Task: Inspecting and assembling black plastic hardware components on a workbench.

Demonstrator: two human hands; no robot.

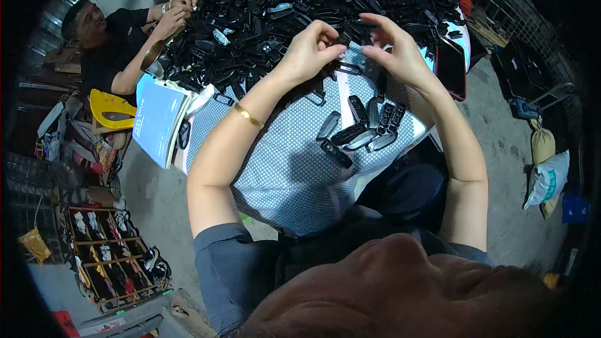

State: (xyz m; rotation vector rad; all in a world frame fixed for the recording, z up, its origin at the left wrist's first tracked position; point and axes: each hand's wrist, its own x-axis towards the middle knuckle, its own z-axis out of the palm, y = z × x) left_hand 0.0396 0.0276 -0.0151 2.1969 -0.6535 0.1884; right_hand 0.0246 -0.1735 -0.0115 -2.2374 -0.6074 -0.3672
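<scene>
My left hand [311, 52] is over the front edge of a big heap of small black oblong casings [263, 19] that look like key fob shells. Its fingers are curled in with the thumb stretched toward the right hand, and whatever it may hold blends into the dark heap. Across a small gap, my right hand [400, 56] has its thumb and forefinger apart, with no held thing that I can make out. Just below the hands a black casing [349, 68] lies on the patterned cloth [269, 163]. Nearer me rests a loose group of several casings [363, 126], some with grey faces.
A blue-covered book [159, 119] lies at the table's left edge, near a yellow stool [111, 110]. At the far left another person [119, 44] works at the heap. A dark red-edged tray or device [451, 70] sits at the right edge. Sacks [546, 178] stand on the floor.
</scene>
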